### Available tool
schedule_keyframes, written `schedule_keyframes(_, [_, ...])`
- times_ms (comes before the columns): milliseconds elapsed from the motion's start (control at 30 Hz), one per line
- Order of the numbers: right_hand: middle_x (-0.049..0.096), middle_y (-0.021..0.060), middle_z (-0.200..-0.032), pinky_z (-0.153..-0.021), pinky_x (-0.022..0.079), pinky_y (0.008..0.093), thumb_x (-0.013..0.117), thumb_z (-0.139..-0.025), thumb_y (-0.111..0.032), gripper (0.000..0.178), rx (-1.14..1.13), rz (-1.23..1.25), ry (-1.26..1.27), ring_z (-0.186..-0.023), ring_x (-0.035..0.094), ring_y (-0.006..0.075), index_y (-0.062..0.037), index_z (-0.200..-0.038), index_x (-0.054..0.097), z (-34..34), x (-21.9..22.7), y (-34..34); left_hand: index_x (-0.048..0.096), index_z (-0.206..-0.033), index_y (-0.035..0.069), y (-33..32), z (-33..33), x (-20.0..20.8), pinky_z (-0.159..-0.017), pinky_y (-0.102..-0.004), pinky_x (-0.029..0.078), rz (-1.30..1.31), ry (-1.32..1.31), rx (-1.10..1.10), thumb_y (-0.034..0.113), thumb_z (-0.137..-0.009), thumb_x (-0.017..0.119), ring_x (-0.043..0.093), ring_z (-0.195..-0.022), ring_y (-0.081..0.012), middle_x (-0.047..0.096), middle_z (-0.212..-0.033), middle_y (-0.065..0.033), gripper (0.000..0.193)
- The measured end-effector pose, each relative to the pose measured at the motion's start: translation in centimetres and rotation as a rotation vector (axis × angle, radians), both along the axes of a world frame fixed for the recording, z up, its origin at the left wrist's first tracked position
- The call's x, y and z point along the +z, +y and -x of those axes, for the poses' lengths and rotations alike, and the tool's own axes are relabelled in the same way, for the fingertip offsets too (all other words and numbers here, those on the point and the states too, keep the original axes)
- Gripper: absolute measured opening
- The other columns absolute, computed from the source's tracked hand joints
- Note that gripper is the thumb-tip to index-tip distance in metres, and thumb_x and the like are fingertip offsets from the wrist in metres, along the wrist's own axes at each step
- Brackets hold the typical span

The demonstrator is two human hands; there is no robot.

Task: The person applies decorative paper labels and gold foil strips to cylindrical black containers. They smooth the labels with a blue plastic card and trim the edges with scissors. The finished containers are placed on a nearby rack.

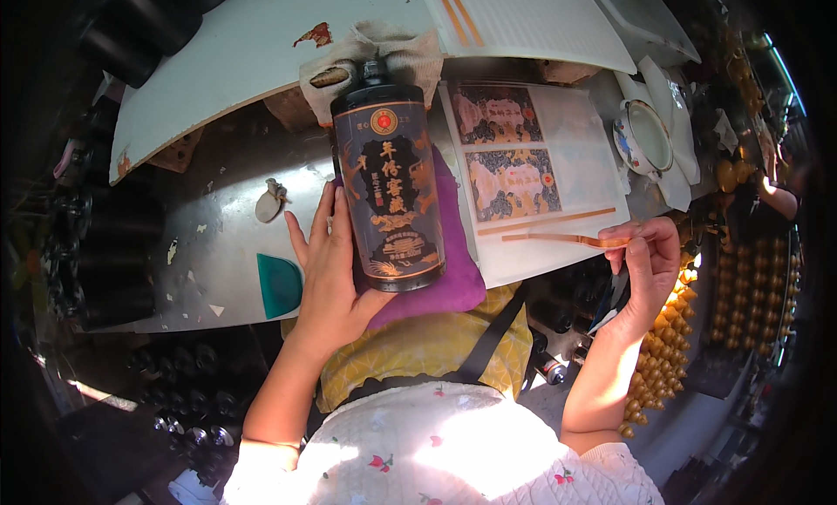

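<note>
A black bottle (388, 187) with a dark label and gold and copper decoration lies on a purple cushion (458, 252), its neck pointing away from me. My left hand (331, 274) rests along the bottle's left side, fingers stretched and spread, the thumb near its base. At the right, my right hand (649, 270) pinches one end of a thin copper-coloured strip (558, 238) between thumb and fingers. The strip reaches left over the lower part of a white label sheet (584, 178). Something dark and narrow hangs below that palm; I cannot make out what.
Two printed labels (513, 184) and another copper strip are on the sheet. A grey cloth (418, 61) supports the bottle's neck. A green scraper (279, 287) lies left, an enamel bowl (645, 137) right. Black bottles (122, 217) stand left; gold-coloured pieces (667, 366) stand lower right.
</note>
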State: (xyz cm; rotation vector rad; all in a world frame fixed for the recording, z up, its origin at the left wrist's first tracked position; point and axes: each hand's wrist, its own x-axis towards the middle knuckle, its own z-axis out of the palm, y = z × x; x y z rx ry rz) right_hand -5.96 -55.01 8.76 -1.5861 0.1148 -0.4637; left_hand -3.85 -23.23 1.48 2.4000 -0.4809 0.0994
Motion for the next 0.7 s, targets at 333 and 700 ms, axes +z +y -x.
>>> schedule_keyframes(333, [0.066, 0.0134, -0.077, -0.059, 0.045, 0.0198, 0.072, -0.087, -0.006, 0.023, 0.471, 0.082, -0.274, -0.068, 0.059, 0.0111, -0.0031, -0.093, 0.050, -7.6, 7.4, 8.2, 0.065, -0.115, 0.006, -3.4, -4.4, 10.1, -0.117, -0.0565, -0.009, 0.232, -0.038, -0.287, 0.033, -0.071, 0.085, 0.015, -0.150, -0.0403, 0.048, -0.143, -0.0236, 0.055])
schedule_keyframes(700, [0.067, 0.0043, -0.092, -0.060, 0.041, 0.0190, 0.068, -0.090, -0.008, 0.019, 0.036, -0.395, 0.040, -0.075, 0.055, 0.0075, -0.0085, -0.106, 0.057, -13.9, 0.1, 7.6, 0.059, -0.079, 0.009, 1.7, -9.1, 6.5, -0.106, -0.0385, 0.021, 0.855, 0.198, 0.241, 0.019, -0.090, 0.065, 0.042, -0.092, -0.0153, 0.059, -0.076, 0.0007, 0.016])
